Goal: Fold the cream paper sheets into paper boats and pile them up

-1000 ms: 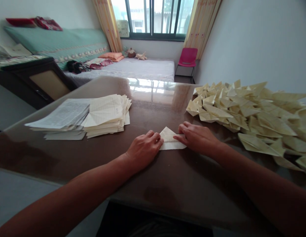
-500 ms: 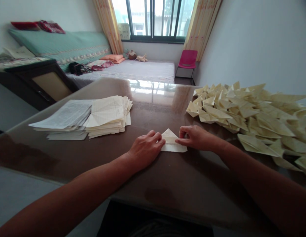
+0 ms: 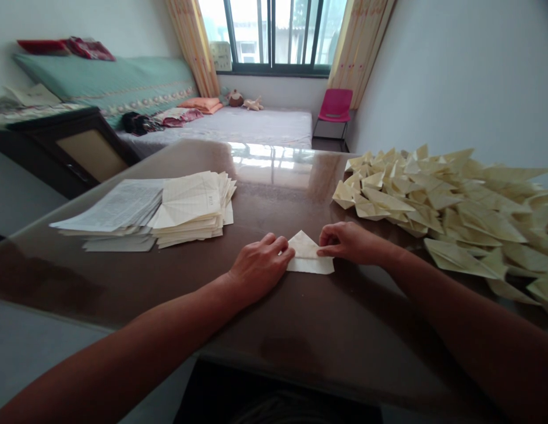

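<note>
Folded paper (image 3: 306, 262) toward front edge of table (image 3: 282, 324), clamped at left by left hand (image 3: 261, 263), pinched opposite by right hand (image 3: 349, 242)

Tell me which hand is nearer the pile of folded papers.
Right. The right hand is to the left of the pile of folded papers, apart from it; the left hand is farther left.

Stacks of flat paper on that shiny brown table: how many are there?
2: a stack of white printed sheets at the left of the shiny brown table; a stack of creased cream sheets adjoining it on the right. Overlapping sheets could hide a smaller stack.
</note>
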`<state>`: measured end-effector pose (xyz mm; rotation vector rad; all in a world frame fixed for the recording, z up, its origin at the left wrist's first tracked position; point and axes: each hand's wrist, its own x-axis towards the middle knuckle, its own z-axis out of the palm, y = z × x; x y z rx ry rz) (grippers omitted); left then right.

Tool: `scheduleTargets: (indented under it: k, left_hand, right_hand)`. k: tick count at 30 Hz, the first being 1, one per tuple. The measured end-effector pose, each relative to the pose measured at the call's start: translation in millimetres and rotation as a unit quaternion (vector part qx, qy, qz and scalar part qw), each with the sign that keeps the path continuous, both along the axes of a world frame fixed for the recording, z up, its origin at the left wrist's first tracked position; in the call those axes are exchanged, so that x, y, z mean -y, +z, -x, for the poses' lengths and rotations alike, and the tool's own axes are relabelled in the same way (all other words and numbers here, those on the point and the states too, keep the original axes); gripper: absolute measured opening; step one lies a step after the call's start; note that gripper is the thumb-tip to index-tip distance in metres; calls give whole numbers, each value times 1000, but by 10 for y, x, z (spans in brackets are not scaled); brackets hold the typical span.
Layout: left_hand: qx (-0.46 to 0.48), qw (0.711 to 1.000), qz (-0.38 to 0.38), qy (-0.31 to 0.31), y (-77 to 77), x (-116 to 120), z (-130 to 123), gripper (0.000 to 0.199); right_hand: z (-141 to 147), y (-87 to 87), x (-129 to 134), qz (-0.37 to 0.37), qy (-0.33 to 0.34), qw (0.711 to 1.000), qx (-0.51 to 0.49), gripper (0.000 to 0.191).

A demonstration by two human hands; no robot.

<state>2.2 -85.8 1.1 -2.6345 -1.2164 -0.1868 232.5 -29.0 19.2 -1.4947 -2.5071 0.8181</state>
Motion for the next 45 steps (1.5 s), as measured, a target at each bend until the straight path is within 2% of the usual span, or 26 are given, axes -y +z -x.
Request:
scheduleTargets:
  k: [13,16,20,22,24,26,28,30,31,33,35,37,41,45]
  left_hand:
    - [5,1000,14,10,7,4,7,15]
    - [6,1000,16,13,4,-2,8,15]
    - [13,1000,15,16,-3,-5,10,16]
    - [23,1000,15,14,-2,-4,13,18]
    - [36,999,16,10,2,-3,18,19]
    - [48,999,19,7,6,-6,26,21]
    - [62,998,19,2,10,-10,36,23]
    - [84,996,8,-10,14,-12,42,23]
    - [99,995,-4,-17,16,-9,42,23]
    - [132,990,-34,-32,22,6,33,22]
    - [156,985,-61,-46,27,28,12,23]
    - [165,982,-71,-55,26,46,-11,26]
    - [179,980,-83,-38,9,41,-28,29]
    - [137,988,-52,-59,9,20,-11,19]
  right_hand:
    - [4,37,13,-33,-22,997,-71,20]
    - [17,-25,8,-35,-36,993,-103,18]
    - [63,-153,13,11,-75,979,-187,32]
    - [79,-175,6,11,-90,975,-204,32]
    - [72,-130,-11,-3,-113,970,-213,29]
    - [41,-12,-19,-30,-141,964,-225,27]
    - [9,156,13,-109,-161,954,-227,25]
    - [6,317,103,-220,-164,946,-170,22]
    - [22,374,167,-283,-150,939,-130,21]
    - [91,411,309,-367,-71,927,-27,22]
    - [193,339,430,-383,24,920,83,22]
    - [295,189,494,-366,84,917,138,22]
    - [410,-106,473,-359,105,919,129,35]
    - [416,-171,436,-346,86,932,73,48]
